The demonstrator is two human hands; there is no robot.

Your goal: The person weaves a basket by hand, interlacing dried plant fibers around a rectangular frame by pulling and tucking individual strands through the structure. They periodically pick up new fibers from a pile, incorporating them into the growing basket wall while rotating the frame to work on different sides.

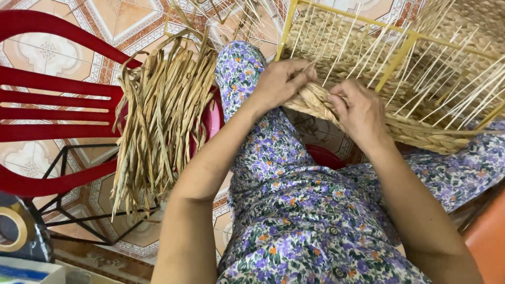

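The floor (131, 23) fills the background: glazed tiles in cream with orange, brown and teal geometric borders, seen from above at the top of the view and again at lower left under the furniture. On it at left stands a red plastic chair (47, 100), its slatted back and curved arm lying across the view, and under that a black metal frame (79, 210) of thin bars. At the bottom left corner a roll of tape (13, 229) rests on something dark, with the edge of a box below it; what that is cannot be told.

The person sits with legs and body in a purple, green and orange floral dress (310, 210). Resting across the lap and rising to the upper right is the basket (421, 126), half woven: a braided straw rim low down, pale upright stakes fanning out above, all built on a yellow wire frame (400, 58).

Draped over the chair's seat edge, just beside the left knee, hangs a bundle of dried straw (163, 115), its flat tan strands falling toward the floor.

The left hand (281, 81) is curled at the basket's rim, fingers closed on a strand where the braid begins. The right hand (360, 113) lies just beside it, fingers bent and pinching the braided rim. The two hands almost touch.

An orange surface shows at the bottom right corner.
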